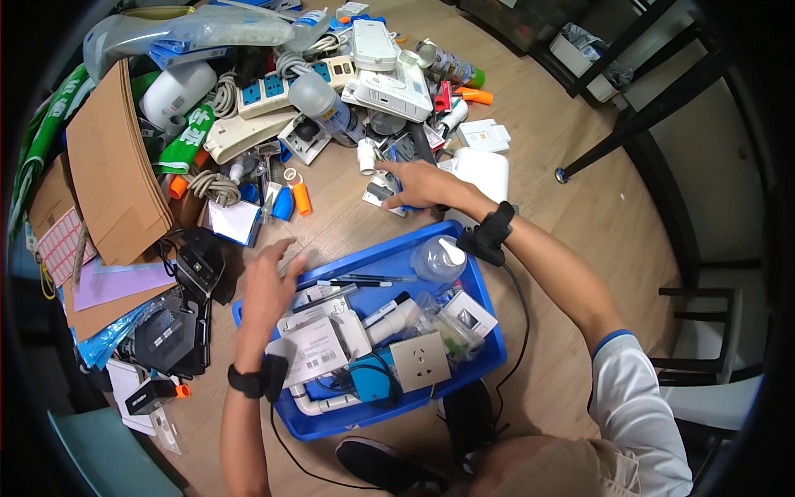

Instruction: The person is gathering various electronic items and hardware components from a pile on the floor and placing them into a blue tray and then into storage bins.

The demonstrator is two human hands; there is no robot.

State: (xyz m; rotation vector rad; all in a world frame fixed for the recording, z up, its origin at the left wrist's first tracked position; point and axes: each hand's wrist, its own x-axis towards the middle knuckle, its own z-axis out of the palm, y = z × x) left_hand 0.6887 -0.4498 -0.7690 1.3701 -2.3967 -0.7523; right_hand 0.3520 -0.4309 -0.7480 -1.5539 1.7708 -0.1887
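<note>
My right hand [424,184] reaches over the floor pile with thumb and index finger spread. Its index fingertip is close to a white plastic pipe fitting [366,156]. Below the thumb lies a small white piece with a grey part [382,191], partly covered by the hand; whether they touch is unclear. My left hand [270,282], fingers apart, hovers at the left rim of a blue plastic bin [366,248]. Inside the bin are a clear pump bottle [438,259], pens [355,283], a white box with a label [317,351], a wall socket [420,362] and a white elbow pipe [310,402].
Beyond the bin spreads a heap with power strips [267,92], a spray can [326,109], a white router-like device [391,93] and orange caps [302,199]. Cardboard sheets [115,168] lean at left. A teal chair [105,453] stands lower left, black table legs [640,118] upper right.
</note>
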